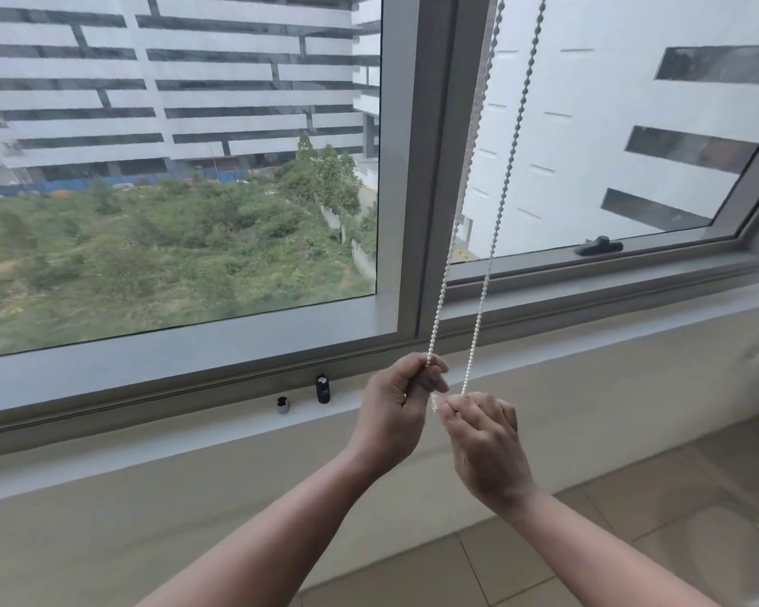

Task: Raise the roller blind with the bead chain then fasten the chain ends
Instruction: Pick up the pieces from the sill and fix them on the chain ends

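Note:
A white bead chain (478,308) hangs from above the frame in two strands in front of the window's middle post. My left hand (395,414) pinches the bottom of the left strand between thumb and fingers. My right hand (485,444) pinches the bottom of the right strand just beside it. The two hands nearly touch below the window sill, and a short bit of chain shows between them. The roller blind itself is out of view above.
A grey window frame (408,168) and a pale sill ledge (193,435) run across the view. Two small dark objects (323,389) stand on the ledge left of my hands. A black window handle (599,246) sits on the right pane's lower frame. Tiled floor (632,541) lies at the lower right.

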A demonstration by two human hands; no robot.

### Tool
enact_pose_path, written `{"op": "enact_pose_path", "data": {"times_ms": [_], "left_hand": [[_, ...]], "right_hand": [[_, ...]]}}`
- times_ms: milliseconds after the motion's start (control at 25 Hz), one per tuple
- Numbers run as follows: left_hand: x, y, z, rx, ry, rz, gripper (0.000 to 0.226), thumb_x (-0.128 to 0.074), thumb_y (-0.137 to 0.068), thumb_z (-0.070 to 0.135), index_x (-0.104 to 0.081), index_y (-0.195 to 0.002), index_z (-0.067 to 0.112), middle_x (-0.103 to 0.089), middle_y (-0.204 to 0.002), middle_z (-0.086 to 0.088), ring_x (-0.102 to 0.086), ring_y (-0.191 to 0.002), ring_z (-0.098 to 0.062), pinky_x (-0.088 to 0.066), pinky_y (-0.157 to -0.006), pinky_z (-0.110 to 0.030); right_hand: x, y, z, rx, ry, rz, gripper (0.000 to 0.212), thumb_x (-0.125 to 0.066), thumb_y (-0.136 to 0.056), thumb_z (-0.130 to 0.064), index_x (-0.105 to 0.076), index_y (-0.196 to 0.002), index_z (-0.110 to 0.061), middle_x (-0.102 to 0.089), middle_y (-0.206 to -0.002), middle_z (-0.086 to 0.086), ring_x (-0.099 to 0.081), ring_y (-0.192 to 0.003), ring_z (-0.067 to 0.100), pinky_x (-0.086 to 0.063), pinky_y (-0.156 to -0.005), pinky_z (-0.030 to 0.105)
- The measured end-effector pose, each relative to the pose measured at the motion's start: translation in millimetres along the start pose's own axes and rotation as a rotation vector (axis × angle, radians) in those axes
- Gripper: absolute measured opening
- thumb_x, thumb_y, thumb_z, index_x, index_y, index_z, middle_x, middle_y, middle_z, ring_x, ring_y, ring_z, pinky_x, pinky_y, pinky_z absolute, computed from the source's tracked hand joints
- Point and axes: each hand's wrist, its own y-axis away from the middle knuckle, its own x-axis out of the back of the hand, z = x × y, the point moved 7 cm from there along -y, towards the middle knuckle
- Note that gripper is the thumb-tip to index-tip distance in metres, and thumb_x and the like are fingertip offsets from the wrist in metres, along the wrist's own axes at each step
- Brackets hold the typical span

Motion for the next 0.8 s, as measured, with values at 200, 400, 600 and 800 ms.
{"op": "enact_pose_path", "data": {"times_ms": [200,400,600,800], "left_hand": [[-4,-5,-19,0.026,-0.016,0.037,0.014,-0.059,-0.101,0.004,-0.072,-0.100,0.010,-0.077,-0.085,-0.002,-0.073,-0.085,-0.013,-0.054,-0.083,-0.023],[-18,-23,-37,0.059,-0.036,0.104,0.013,-0.065,-0.096,-0.002,-0.075,-0.097,0.006,-0.080,-0.088,-0.003,-0.075,-0.087,-0.013,-0.057,-0.084,-0.027],[-31,-45,-50,0.096,-0.071,0.177,0.012,-0.072,-0.094,0.005,-0.076,-0.091,0.016,-0.079,-0.090,0.010,-0.074,-0.086,-0.008,-0.057,-0.081,-0.024],[-38,-48,-67,0.212,-0.075,0.224,0.010,-0.074,-0.093,0.010,-0.075,-0.090,0.020,-0.077,-0.086,0.009,-0.071,-0.083,-0.009,-0.057,-0.082,-0.029]], "right_hand": [[-22,18,15,0.014,0.067,-0.108,0.074,-0.068,-0.078,-0.003,-0.047,-0.148,-0.006,-0.057,-0.151,0.012,-0.054,-0.129,0.030,-0.038,-0.089,0.046],[-49,19,40,-0.005,-0.062,-0.215,0.095,-0.062,-0.074,-0.002,-0.023,-0.161,-0.010,-0.020,-0.171,0.004,-0.043,-0.143,0.027,-0.036,-0.094,0.043],[-70,7,71,0.004,-0.198,-0.218,0.092,-0.053,-0.078,-0.004,-0.017,-0.163,-0.010,-0.005,-0.175,0.003,-0.035,-0.150,0.027,-0.033,-0.097,0.042],[-81,8,84,0.086,-0.333,-0.145,0.095,-0.050,-0.082,-0.006,-0.005,-0.164,-0.017,0.006,-0.174,0.007,-0.043,-0.139,0.033,-0.033,-0.102,0.048]]}}
